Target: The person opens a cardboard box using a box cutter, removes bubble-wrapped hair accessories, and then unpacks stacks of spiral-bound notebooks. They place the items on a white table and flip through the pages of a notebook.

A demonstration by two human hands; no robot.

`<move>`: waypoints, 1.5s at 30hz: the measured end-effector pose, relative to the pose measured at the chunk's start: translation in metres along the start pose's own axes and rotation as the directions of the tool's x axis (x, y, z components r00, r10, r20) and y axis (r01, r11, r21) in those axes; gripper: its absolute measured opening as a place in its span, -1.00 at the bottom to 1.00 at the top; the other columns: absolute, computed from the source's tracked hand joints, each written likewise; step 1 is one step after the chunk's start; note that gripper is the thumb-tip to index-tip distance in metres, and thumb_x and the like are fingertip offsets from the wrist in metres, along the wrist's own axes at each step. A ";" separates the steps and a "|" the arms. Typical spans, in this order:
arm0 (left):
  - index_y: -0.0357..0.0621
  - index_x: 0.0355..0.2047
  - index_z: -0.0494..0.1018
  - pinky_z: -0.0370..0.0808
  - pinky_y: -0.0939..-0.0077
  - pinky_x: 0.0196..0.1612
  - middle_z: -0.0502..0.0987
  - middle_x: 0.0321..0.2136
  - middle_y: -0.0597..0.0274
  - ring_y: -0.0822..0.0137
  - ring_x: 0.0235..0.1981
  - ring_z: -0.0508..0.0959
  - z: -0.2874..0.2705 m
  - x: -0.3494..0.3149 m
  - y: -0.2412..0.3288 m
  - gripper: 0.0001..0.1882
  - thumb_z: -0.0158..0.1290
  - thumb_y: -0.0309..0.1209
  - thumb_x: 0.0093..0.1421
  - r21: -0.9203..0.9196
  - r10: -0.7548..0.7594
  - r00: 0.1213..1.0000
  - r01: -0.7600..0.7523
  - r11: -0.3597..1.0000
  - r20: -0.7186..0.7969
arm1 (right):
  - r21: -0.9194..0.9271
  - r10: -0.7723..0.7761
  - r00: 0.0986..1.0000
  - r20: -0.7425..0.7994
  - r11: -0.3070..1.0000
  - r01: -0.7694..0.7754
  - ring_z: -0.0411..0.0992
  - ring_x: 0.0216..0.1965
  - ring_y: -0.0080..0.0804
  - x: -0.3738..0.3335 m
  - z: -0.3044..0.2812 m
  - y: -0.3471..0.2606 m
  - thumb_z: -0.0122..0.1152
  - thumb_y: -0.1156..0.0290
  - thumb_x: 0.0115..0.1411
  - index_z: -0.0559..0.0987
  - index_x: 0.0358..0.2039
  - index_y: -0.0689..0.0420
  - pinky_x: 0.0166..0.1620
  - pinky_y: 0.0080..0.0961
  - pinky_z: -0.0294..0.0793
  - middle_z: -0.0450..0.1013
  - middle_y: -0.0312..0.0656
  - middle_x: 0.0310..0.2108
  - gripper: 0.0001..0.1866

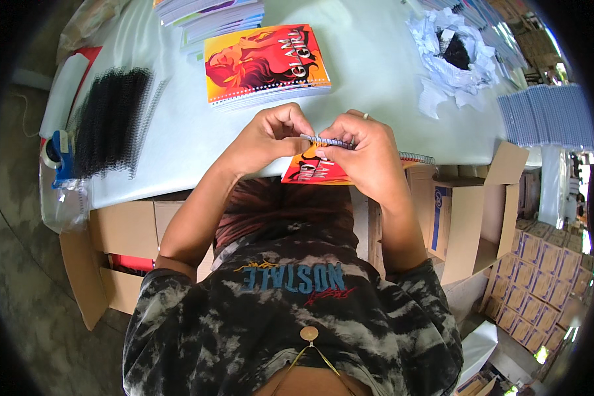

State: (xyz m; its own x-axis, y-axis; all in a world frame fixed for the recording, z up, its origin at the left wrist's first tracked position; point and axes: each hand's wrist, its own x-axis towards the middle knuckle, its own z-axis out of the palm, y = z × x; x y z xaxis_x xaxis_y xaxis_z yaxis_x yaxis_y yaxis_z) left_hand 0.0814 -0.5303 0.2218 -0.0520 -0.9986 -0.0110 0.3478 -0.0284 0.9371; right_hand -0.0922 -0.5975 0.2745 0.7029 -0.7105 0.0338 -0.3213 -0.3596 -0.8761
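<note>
At the table's near edge I hold a notebook [305,171] with a red and yellow illustrated cover, its punched edge turned away from me. A spiral binding coil [333,142] runs along that edge between my hands. My left hand [267,137] pinches the edge at its left end, thumb and forefinger closed on it. My right hand [368,148], with a ring on one finger, grips the edge and coil farther right. A length of dark coil [417,158] sticks out past my right hand; the hand hides whether it joins the notebook.
Beyond my hands lies a stack of punched notebooks [265,63] with matching covers. Black coils [112,115] and a blue tape dispenser [63,157] lie at left. Crumpled paper [429,99] holds black scraps at far right. Open cartons [465,221] stand below the table edge.
</note>
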 end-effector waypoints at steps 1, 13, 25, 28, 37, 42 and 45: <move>-0.17 -0.49 0.36 0.34 0.69 -0.37 0.35 -0.52 0.43 0.62 -0.47 0.35 0.000 0.001 -0.002 -0.82 -0.01 -0.73 -0.06 -0.031 -0.009 1.000 0.010 0.999 0.030 | 0.056 0.000 1.000 0.003 0.998 -0.001 0.44 -0.43 -0.13 -0.002 0.001 0.002 0.29 0.62 -0.17 0.49 -0.49 0.26 -0.34 -0.37 0.40 0.42 -0.07 -0.48 -0.81; -0.18 -0.39 0.37 0.36 0.64 -0.31 0.40 -0.36 0.28 0.53 -0.36 0.41 0.007 -0.008 -0.014 -0.78 0.13 -0.59 -0.07 0.062 0.006 1.000 -0.007 0.998 0.006 | -0.148 -0.090 0.996 0.013 0.985 0.091 0.39 -0.38 -0.10 -0.014 -0.003 -0.004 0.28 0.54 -0.14 0.46 -0.54 0.22 -0.32 -0.26 0.34 0.37 -0.07 -0.51 -0.84; -0.23 -0.18 0.42 0.35 0.45 -0.12 0.48 -0.23 0.10 0.28 -0.20 0.47 0.035 -0.022 0.034 -0.71 0.12 -0.50 0.05 0.712 0.327 0.938 -0.150 0.686 -0.117 | -0.807 -0.033 0.981 -0.192 0.573 -0.139 -0.28 0.31 0.05 0.049 0.007 0.150 -0.13 -0.29 0.07 -0.03 0.26 0.15 0.18 0.27 -0.42 -0.17 0.04 0.29 -0.06; -0.24 -0.16 0.41 0.38 0.32 -0.10 0.46 -0.24 0.02 0.08 -0.16 0.45 0.018 -0.008 0.026 -0.64 0.15 -0.47 -0.01 0.939 0.532 0.846 -0.205 0.278 0.027 | -0.746 -0.073 0.976 -0.206 0.657 -0.108 -0.28 0.31 0.06 0.057 0.006 0.157 -0.13 -0.25 0.10 0.00 0.26 0.15 0.20 0.24 -0.41 -0.17 0.04 0.30 -0.09; -0.01 -0.01 0.38 0.38 0.33 -0.05 0.42 -0.05 0.16 0.16 -0.05 0.43 -0.050 -0.008 0.001 -0.50 0.13 -0.41 -0.03 0.959 0.471 0.882 0.156 -0.237 -0.027 | 0.943 -0.949 0.253 0.190 0.248 0.221 0.39 -0.21 -0.20 -0.022 0.010 -0.026 0.28 0.21 0.04 0.55 -0.24 0.18 -0.14 -0.30 0.35 0.44 -0.15 -0.25 -0.65; -0.05 -0.12 0.47 0.47 0.36 -0.20 0.54 -0.23 0.19 0.15 -0.25 0.53 -0.029 -0.036 0.030 -0.62 0.14 -0.43 -0.03 0.988 0.390 0.908 0.136 0.074 -0.154 | 0.894 -0.938 0.316 0.144 0.260 0.365 0.34 -0.14 -0.16 -0.050 0.016 -0.039 0.21 0.20 0.10 0.57 -0.35 0.00 -0.17 -0.26 0.27 0.41 -0.30 -0.25 -0.82; -0.08 -0.18 0.49 0.47 0.32 -0.27 0.56 -0.31 0.19 0.13 -0.30 0.55 -0.021 -0.059 0.057 -0.70 0.12 -0.40 0.02 0.970 0.376 0.911 0.084 0.228 -0.168 | 0.388 -0.843 0.528 -0.105 0.454 0.802 0.20 -0.01 -0.07 -0.036 0.017 -0.035 0.32 0.13 -0.04 0.39 -0.21 -0.04 -0.03 -0.20 0.13 0.27 -0.18 -0.09 -0.58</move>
State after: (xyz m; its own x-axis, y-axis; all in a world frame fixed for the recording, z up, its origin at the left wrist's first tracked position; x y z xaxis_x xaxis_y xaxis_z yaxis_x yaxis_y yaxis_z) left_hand 0.1241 -0.4740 0.2687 0.2404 -0.9281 0.2843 -0.8331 -0.0470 0.5511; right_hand -0.0955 -0.5491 0.2953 0.5752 -0.1355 0.8067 0.6641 -0.4985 -0.5572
